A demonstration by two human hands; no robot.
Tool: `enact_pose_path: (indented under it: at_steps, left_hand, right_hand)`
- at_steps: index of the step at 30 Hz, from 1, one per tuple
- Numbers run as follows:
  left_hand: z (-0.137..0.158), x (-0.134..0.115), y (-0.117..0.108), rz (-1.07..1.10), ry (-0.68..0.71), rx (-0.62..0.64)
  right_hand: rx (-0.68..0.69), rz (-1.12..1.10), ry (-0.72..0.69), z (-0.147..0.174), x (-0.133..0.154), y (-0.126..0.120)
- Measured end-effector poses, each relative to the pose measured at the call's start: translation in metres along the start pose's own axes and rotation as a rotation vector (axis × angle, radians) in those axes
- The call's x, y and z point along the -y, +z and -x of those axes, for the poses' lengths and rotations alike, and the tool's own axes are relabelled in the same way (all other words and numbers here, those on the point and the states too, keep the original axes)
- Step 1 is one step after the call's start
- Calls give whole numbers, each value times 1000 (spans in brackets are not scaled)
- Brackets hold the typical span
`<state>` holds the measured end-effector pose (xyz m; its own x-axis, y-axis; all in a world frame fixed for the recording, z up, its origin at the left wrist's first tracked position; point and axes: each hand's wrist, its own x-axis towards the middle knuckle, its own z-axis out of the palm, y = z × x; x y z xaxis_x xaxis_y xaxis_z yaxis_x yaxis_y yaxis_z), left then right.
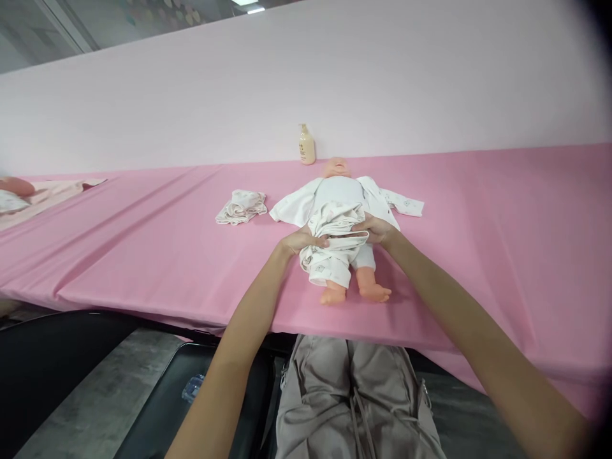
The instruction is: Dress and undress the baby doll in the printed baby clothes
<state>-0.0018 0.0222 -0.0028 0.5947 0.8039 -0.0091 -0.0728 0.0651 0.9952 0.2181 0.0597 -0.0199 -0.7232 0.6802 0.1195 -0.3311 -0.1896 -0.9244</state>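
Note:
A baby doll (338, 167) lies on its back on the pink-covered table, its feet toward me. Under its torso a white baby jacket (300, 199) is spread, one patterned sleeve stretched out to the right. Bunched over the doll's belly and legs are white printed baby pants (329, 258); one leg of them seems to be around the doll's left-hand leg in view, whose foot sticks out. My left hand (305, 241) is closed on the waistband side at the left. My right hand (373, 228) grips the opposite side, fingertips partly hidden in the fabric.
A folded patterned cloth (242, 207) lies left of the doll. Behind the doll stands a cream pump bottle (306, 146) by the white wall. Another doll (16, 186) is at the far left. Below the table edge are a black chair (167, 398) and a clear plastic item (192, 388).

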Motion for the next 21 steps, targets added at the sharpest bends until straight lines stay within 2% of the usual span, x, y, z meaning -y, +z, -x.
enact_pose_path:
  at_steps: [8, 12, 14, 17, 19, 21]
  left_hand:
    - [1, -6, 13, 96, -52, -39]
    - [2, -5, 9, 142, -59, -83]
    - [1, -3, 6, 154, -50, -110]
    - [0, 0, 2, 170, -56, -130]
    - [0, 1, 1, 192, -67, -132]
    - [1, 0, 2, 217, -75, -129]
  right_hand:
    - [-57, -12, 89, 0, -1, 0]
    - [-67, 11, 31, 1, 9, 7]
    - [-126, 64, -45, 0, 15, 7]
    - [-348, 326, -273, -3, 20, -3]
    - [-526, 669, -449, -2, 18, -12]
    - [-597, 1068, -569, 1, 12, -21]
